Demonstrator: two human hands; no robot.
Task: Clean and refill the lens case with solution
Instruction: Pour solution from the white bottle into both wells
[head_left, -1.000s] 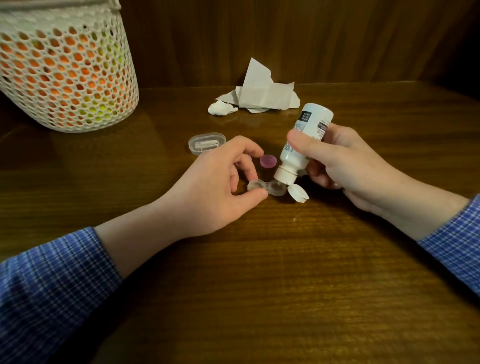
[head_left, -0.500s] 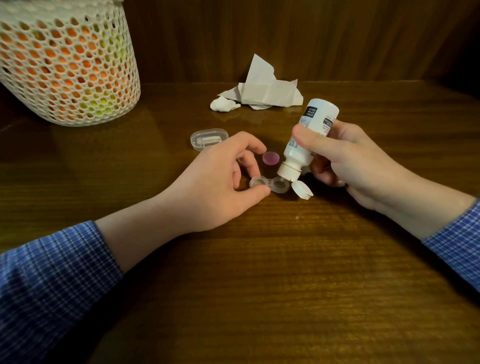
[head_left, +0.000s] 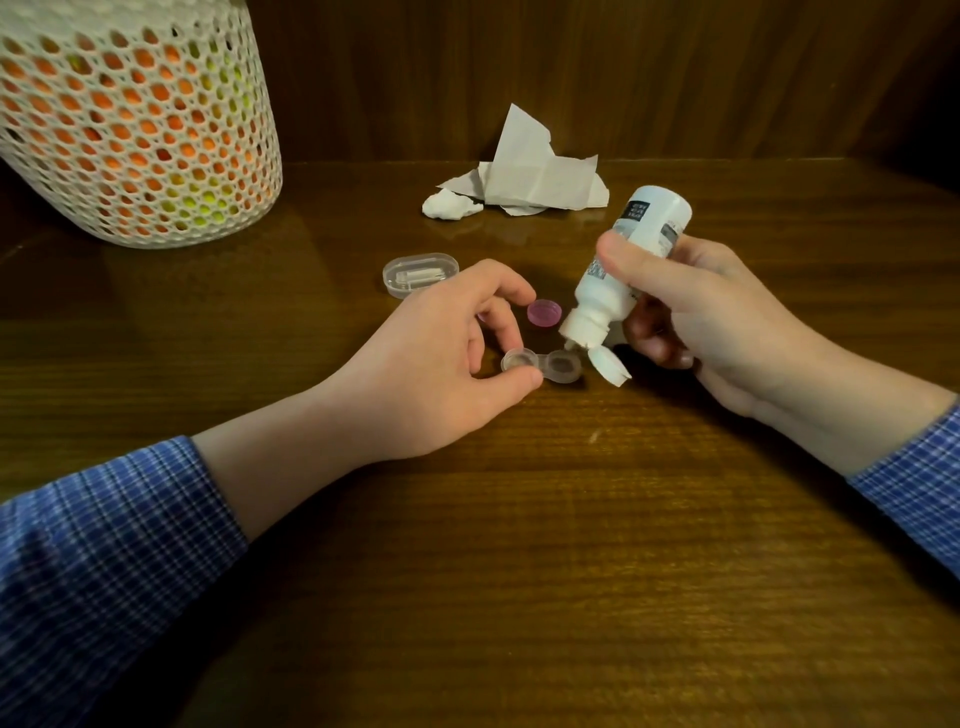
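Table (head_left: 519, 571): dark wood grain, bears everything below.
Basket (head_left: 130, 130): white mesh, far left corner, orange and yellow-green showing through the holes.
Left hand (head_left: 436, 364): rests on the table, thumb and a finger pinching the left well of the lens case; blue checked sleeve behind.
Right hand (head_left: 691, 312): fingers wrapped round the solution bottle, thumb across its label.
Paper (head_left: 535, 176): crumpled sheet at the back edge, a small white wad just left of it.
Solution bottle (head_left: 623, 260): white, tipped nozzle-down, nozzle just over the right well; hinged cap hangs open beside.
Clear box (head_left: 421, 273): oval, lidded, behind left hand.
Lens case (head_left: 543, 366): table centre, both wells uncapped.
Pink cap (head_left: 544, 313): lies just behind the case.
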